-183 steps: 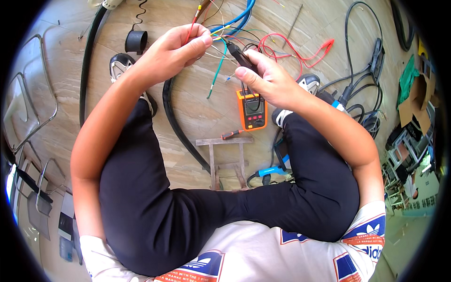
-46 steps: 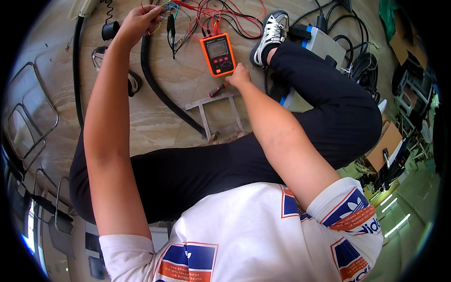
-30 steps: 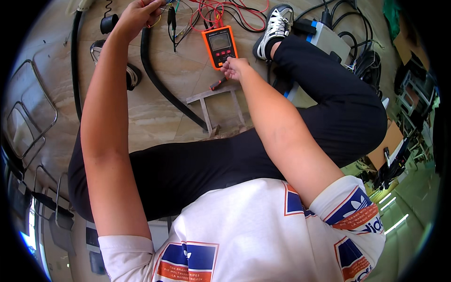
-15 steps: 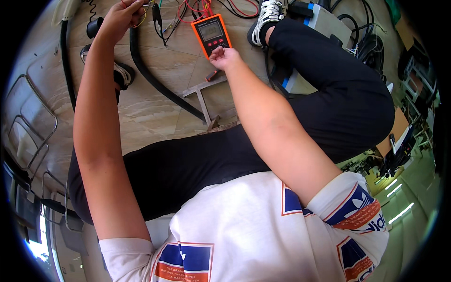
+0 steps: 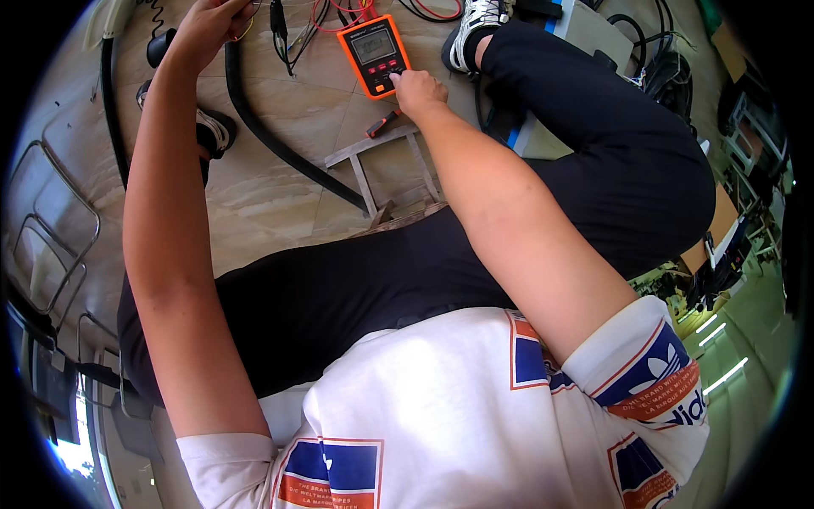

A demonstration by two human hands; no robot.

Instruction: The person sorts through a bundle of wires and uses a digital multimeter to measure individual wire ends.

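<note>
My left hand (image 5: pixel 216 25) is closed on thin wires at the top edge; their ends are partly out of view. My right hand (image 5: pixel 420 92) has its fingers curled at the lower part of an orange-and-black meter (image 5: pixel 374 53), thumb at its dial; whether it grips the dial is hard to make out. Black clips (image 5: pixel 279 25) and red and black leads hang among wires left of and above the meter. A red-and-black screwdriver (image 5: pixel 381 124) lies just below it.
A wooden stool frame (image 5: pixel 359 170), thick black cable (image 5: pixel 270 140) and black cylinder (image 5: pixel 158 47) lie on tiles. A silver-blue case (image 5: pixel 623 38) with cables is right. Metal chairs (image 5: pixel 68 204) stand left, cardboard and equipment (image 5: pixel 746 136) far right. My legs and shoes surround the workspace.
Six seconds ago my right hand held a black clip among the wires; since then it has moved down to the meter, its fingers now curling at the dial. The whole view has shifted.
</note>
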